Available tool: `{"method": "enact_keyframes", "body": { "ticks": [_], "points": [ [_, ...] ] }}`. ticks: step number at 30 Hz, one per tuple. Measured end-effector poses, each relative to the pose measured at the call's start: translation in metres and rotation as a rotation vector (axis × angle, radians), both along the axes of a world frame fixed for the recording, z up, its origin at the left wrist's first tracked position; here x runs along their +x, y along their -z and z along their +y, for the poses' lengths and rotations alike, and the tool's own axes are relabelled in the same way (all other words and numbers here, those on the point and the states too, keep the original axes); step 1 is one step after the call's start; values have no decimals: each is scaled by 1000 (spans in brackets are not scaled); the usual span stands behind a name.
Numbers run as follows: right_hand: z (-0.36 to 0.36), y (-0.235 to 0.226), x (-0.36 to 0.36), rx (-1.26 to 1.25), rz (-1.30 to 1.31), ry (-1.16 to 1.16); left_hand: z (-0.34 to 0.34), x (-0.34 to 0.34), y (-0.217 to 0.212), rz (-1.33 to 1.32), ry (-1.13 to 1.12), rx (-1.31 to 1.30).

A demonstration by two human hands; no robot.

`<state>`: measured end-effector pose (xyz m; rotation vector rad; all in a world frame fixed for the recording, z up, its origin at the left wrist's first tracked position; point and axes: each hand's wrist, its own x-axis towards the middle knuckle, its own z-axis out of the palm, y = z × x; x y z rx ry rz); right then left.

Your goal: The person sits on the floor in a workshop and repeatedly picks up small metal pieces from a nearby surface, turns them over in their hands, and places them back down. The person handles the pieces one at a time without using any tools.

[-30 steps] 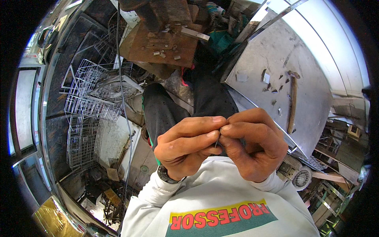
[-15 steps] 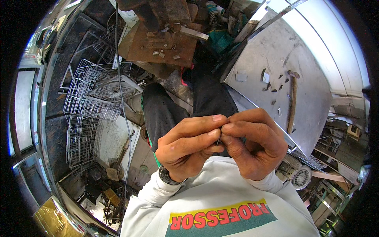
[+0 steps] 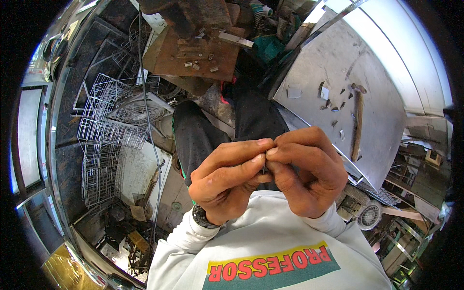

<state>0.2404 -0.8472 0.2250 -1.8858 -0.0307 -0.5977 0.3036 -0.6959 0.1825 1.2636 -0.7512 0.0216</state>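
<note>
Thin dark sliver (image 3: 264, 168) is located just below and right of the centre of the view, which we take as the pivot of a clock face. Most of it is covered, so we cannot tell its full shape. Our left hand (image 3: 227, 181), with a black wristwatch (image 3: 204, 218), closes thumb and fingers on it; our right hand (image 3: 309, 176) pinches it from the opposite side, fingertips touching those of the left. Both hands are held above our black trousers (image 3: 200, 128), close to our white long-sleeved top (image 3: 270, 217).

Work surface, 2 o'clock: a flat grey sheet-metal table (image 3: 382, 111) carries a wooden-handled hammer (image 3: 357, 128), a square grey plate (image 3: 294, 92) and scattered dark fragments (image 3: 328, 103). Bright white panels (image 3: 406, 58) stand beyond it.

At 11 o'clock, a rusty brown board (image 3: 222, 60) bears small silvery cylinders (image 3: 188, 65) and a flat pale bar (image 3: 236, 39).

Room, left side: white wire racks (image 3: 104, 92) are stacked between 9 and 10 o'clock, with a dark hanging cable (image 3: 146, 111) crossing beside them. Mixed scrap (image 3: 118, 232) lies between 7 and 8 o'clock; a shiny gold sheet (image 3: 65, 268) stands at 8.

Room, right side: at 4 o'clock we find a grey motor-like unit with a round grille (image 3: 369, 215).
</note>
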Motion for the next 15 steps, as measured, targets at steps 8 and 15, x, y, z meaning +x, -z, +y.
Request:
{"method": "enact_keyframes", "body": {
  "ticks": [8, 15],
  "points": [
    [-3, 4, 3, 11, 1, -30, 2, -6, 15, 260, 70, -117],
    [8, 5, 3, -7, 17, 96, 1, -12, 22, 587, 179, -384]
  ]
}}
